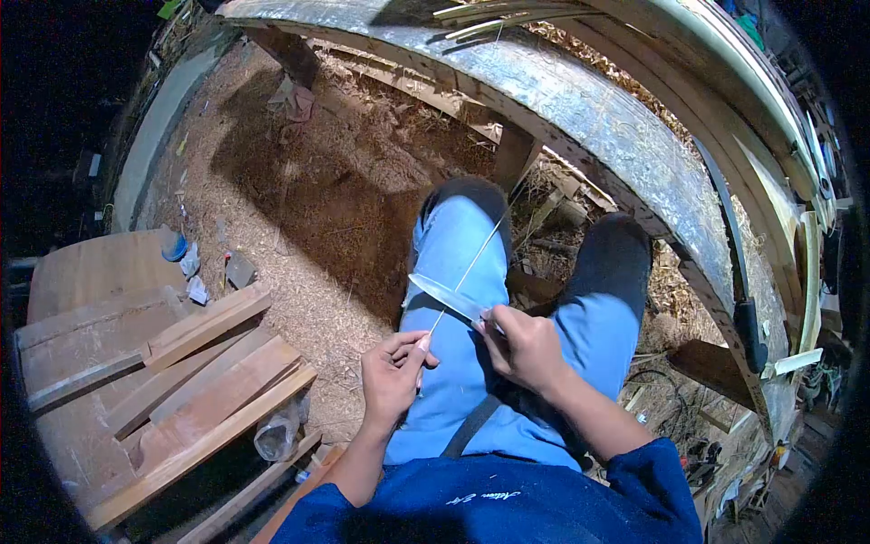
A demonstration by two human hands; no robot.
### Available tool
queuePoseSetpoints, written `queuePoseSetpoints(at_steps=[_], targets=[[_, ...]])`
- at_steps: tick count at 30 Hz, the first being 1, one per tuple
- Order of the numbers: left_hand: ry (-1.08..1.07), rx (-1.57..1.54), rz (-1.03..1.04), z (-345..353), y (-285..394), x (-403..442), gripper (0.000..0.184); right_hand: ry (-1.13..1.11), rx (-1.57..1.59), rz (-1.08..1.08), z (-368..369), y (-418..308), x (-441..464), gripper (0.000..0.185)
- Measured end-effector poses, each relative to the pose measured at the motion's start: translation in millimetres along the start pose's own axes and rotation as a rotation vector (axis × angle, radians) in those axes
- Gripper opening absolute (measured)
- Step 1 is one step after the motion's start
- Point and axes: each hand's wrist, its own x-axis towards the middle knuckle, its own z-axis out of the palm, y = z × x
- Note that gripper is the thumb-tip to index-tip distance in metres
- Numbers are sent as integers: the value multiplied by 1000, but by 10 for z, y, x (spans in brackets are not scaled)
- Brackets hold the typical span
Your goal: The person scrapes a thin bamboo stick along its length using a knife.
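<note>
Over my lap, my left hand pinches the near end of a thin light strip, which runs up and away across my knee. My right hand is closed round the handle of a knife. Its broad blade points left and lies across the strip, just beyond my left fingertips. The handle is mostly hidden in my fist. Below the blade, a dark strap lies over my blue trousers.
Cut wooden boards lie on a bench at left. A long curved plank arches across the front, with a saw on its right part. Shavings cover the ground. A blue-lidded container stands by the bench.
</note>
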Motion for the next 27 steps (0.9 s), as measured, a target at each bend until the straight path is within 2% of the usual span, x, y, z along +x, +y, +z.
queuePoseSetpoints(at_steps=[4, 6, 8, 9, 10, 13, 16, 18, 20, 22, 24, 27], targets=[[-21, -66, -35, -15, -46, 31, 18, -260, -45, -170, 14, -128, -165, 19], [-35, -56, -39, -42, -34, 34, 18, -237, -44, -166, 29, -84, -139, 19], [-40, -52, -46, -67, -34, 24, 18, 14, 35, -24, 31, 28, -6, 19], [-54, -45, -40, -82, -43, 11, 18, 62, 8, 51, 36, 48, 30, 18], [-70, -37, -34, -96, -51, -5, 18, 57, 7, 53, 40, 38, -7, 18], [-87, -37, -35, -145, -47, -30, 18, -213, -79, -150, 21, -100, -109, 21], [-91, 4, -61, -252, -90, -76, 19, -113, -66, -84, -12, 37, -1, 20], [-96, -9, -45, -328, -100, -128, 19, 54, -44, 51, -34, 99, 180, 16], [-111, -16, -24, -394, -116, -165, 18, -30, -22, -74, 3, 148, 115, 19], [-110, -40, -55, -460, -155, -222, 18, -254, -117, -115, 25, 3, -28, 30], [-117, -42, -64, -553, -211, -283, 18, -223, -93, -113, 41, 26, -2, 26], [-129, -72, -64, -691, -297, -341, 18, 41, -30, 49, 1, 197, 275, 17]])
